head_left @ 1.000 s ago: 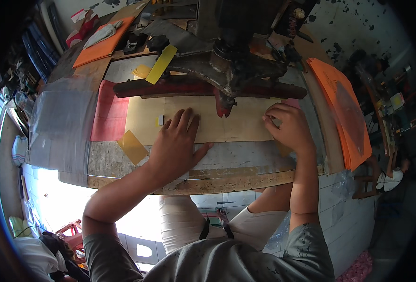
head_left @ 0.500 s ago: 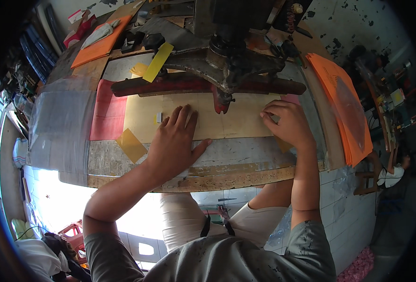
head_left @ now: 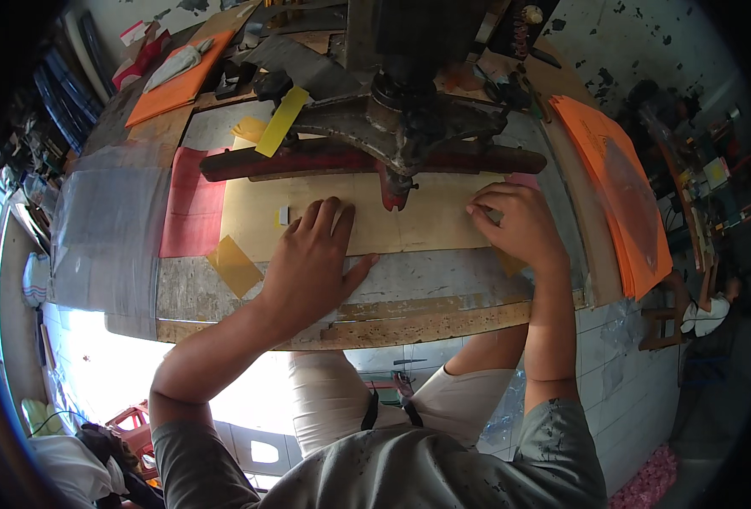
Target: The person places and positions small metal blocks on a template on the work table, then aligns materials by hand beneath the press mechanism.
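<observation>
A long tan sheet (head_left: 418, 229) lies across the grey work board (head_left: 443, 271), beneath the bar of a heavy press (head_left: 308, 161). My left hand (head_left: 308, 263) rests on the sheet's near left part, fingers stretched out and thumb spread to the right. Just beyond its fingertips is a small white piece (head_left: 285, 215). At the sheet's right end, my right hand (head_left: 520, 220) has its fingers curled, with thumb and forefinger close together in a pinch. Whatever they may hold is hidden. A pinkish-red sheet (head_left: 193, 204) borders the tan one on the left.
Orange sheets (head_left: 609, 178) are stacked on the right, with another orange stack (head_left: 176, 81) at the far left. Clear plastic sheets (head_left: 108, 237) hang over the left edge. A yellow strip (head_left: 282, 121) leans on the press. Amber tape (head_left: 235, 265) sits near the front edge.
The view has shifted slightly. My left hand stays on the tan sheet and my right hand keeps its pinch at the right end; neither has clearly moved.
</observation>
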Demonstrator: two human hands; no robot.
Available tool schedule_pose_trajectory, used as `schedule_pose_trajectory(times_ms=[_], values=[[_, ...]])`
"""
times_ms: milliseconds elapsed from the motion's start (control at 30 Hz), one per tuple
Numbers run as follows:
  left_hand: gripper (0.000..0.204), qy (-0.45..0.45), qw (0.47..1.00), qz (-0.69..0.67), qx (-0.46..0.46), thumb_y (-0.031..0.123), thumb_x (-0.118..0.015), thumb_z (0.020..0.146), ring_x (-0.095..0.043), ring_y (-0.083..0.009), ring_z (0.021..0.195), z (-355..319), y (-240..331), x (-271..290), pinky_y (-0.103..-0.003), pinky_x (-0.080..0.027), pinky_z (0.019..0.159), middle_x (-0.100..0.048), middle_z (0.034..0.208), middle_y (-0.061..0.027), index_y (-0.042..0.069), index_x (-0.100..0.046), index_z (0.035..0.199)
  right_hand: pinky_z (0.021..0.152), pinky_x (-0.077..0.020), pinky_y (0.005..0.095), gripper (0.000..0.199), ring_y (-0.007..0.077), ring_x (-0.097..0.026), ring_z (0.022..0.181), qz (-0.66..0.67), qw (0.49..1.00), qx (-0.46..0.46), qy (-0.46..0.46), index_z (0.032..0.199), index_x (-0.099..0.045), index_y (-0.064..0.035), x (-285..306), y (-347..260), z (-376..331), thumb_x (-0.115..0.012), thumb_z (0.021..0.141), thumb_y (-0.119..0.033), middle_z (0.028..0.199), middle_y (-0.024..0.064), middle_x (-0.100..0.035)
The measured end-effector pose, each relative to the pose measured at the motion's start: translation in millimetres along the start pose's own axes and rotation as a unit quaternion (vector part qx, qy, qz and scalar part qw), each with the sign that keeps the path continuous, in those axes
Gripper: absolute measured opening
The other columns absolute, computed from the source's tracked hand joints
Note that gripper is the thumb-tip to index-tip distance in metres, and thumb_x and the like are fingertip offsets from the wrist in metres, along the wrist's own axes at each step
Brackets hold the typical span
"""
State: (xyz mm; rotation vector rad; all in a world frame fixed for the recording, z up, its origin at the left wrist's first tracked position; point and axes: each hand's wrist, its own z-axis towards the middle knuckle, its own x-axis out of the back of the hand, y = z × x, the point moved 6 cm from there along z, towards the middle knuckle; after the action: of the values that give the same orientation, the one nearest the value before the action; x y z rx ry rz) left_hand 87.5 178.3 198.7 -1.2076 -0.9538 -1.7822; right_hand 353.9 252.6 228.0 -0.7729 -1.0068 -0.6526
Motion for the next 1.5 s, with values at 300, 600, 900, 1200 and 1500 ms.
schedule_pose_trajectory(times_ms=[300, 600, 900, 1200, 1500], values=[[0.054, 0.043, 0.999, 0.004, -0.030, 0.036, -0.072, 0.096, -0.063, -0.0314, 0.114, 0, 3, 5, -0.039, -0.059, 0.087, -0.060, 0.121, -0.0183, -0.009, -0.064, 0.124, 0.074, -0.0609, 0.0366, 0.017, 0.0287, -0.076, 0.076, 0.006, 1.000, -0.005, -0.008, 0.092, -0.082, -0.0001, -1, 2, -1, -0.075, 0.091, -0.016, 0.093, 0.0119, -0.080], [0.058, -0.003, 1.000, -0.006, 0.004, 0.040, -0.072, 0.097, -0.061, -0.0312, 0.125, 1, 0, 1, -0.044, -0.059, 0.093, -0.061, 0.134, -0.0164, -0.004, -0.063, 0.133, 0.075, -0.0601, 0.0366, 0.018, 0.0289, -0.076, 0.078, 0.006, 1.000, -0.002, -0.001, 0.091, -0.081, -0.0009, 1, 2, -1, -0.075, 0.092, -0.018, 0.092, 0.0106, -0.080], [0.056, 0.003, 1.000, -0.010, -0.009, 0.039, -0.072, 0.097, -0.063, -0.0332, 0.123, -1, 1, 1, -0.044, -0.060, 0.091, -0.061, 0.132, -0.0190, -0.006, -0.063, 0.129, 0.075, -0.0609, 0.0358, 0.016, 0.0283, -0.077, 0.080, 0.015, 1.000, -0.009, -0.008, 0.093, -0.081, -0.0001, 2, -3, -1, -0.076, 0.091, -0.015, 0.094, 0.0115, -0.080], [0.057, -0.033, 0.999, 0.007, 0.007, 0.040, -0.068, 0.100, -0.061, -0.0330, 0.127, -1, -1, -4, -0.042, -0.062, 0.092, -0.059, 0.136, -0.0199, -0.007, -0.061, 0.131, 0.071, -0.0606, 0.0345, 0.014, 0.0258, -0.076, 0.076, 0.024, 0.999, -0.020, -0.005, 0.093, -0.082, -0.0008, -2, 0, -1, -0.077, 0.090, -0.014, 0.093, 0.0111, -0.080], [0.058, -0.043, 0.999, 0.008, 0.006, 0.040, -0.068, 0.100, -0.061, -0.0324, 0.126, -1, -1, -3, -0.041, -0.062, 0.093, -0.059, 0.135, -0.0200, -0.008, -0.061, 0.131, 0.069, -0.0604, 0.0341, 0.014, 0.0250, -0.077, 0.075, 0.030, 0.999, -0.026, -0.004, 0.093, -0.082, -0.0007, 0, -6, 1, -0.078, 0.091, -0.014, 0.093, 0.0113, -0.080]])
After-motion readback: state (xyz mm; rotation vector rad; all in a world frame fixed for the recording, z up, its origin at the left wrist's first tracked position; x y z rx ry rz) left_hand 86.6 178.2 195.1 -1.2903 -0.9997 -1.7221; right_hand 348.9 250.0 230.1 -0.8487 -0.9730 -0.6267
